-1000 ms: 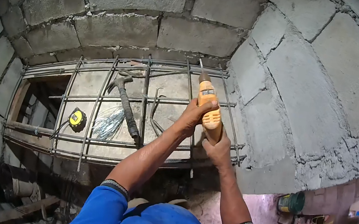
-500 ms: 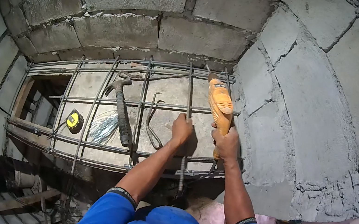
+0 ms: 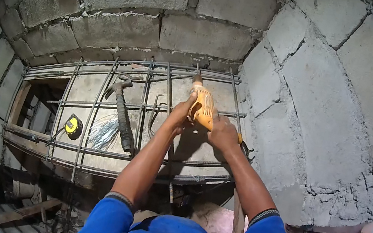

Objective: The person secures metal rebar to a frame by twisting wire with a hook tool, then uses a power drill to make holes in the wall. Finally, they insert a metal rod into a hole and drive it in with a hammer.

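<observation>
Centre frame: yellow drill (image 3: 202,108) gripped by left hand (image 3: 180,115) and right hand (image 3: 223,133), both closed | above rebar grid (image 3: 101,103) | risk: bit catching bar, wrenching wrists.

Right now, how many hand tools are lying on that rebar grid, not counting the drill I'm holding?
2. A hammer lies near the grid's middle, and a yellow tape measure sits left of it. Others may be hidden behind the arms.
</observation>
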A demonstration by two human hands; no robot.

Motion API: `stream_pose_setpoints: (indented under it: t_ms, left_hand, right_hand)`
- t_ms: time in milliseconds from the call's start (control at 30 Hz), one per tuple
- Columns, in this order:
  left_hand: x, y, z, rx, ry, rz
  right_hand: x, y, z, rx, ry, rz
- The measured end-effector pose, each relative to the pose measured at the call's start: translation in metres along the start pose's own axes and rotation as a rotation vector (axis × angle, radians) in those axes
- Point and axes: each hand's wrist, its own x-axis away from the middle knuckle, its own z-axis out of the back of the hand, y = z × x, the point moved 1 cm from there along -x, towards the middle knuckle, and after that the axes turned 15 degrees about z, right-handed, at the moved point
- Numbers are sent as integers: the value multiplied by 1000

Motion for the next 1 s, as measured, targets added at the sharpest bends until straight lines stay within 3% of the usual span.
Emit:
stream_pose_setpoints:
  t_ms: [133, 233, 267, 333, 467, 667, 767, 833, 933, 1000]
  left_hand:
    - [-76, -9, -4, 167, -107, -35]
    - [-79, -11, -5, -123, 194, -229]
    - [-66, -1, -8, -126, 192, -227]
    - [-41, 17, -7, -550, 305, -54]
    - [-58, 40, 7, -1126, 478, -277]
    - [-104, 42, 3, -891, 622, -260]
    - [-119, 42, 0, -748, 567, -227]
    - [-129, 37, 2, -451, 394, -195]
    - [-121, 36, 1, -420, 436, -257]
    - [-115, 34, -1, -376, 411, -274]
  right_hand:
    - [1, 4, -16, 66, -105, 44]
    - [4, 13, -23, 62, -23, 81]
    - [4, 16, -23, 65, -28, 102]
    - [7, 23, -26, 66, -37, 116]
    - [2, 27, -34, 68, 10, 189]
    - [-5, 24, -26, 78, -7, 168]
    - [-7, 22, -22, 98, -47, 153]
    - [-7, 20, -18, 105, -76, 139]
    - [-12, 21, -6, 103, -91, 154]
    - [-10, 21, -3, 97, -130, 35]
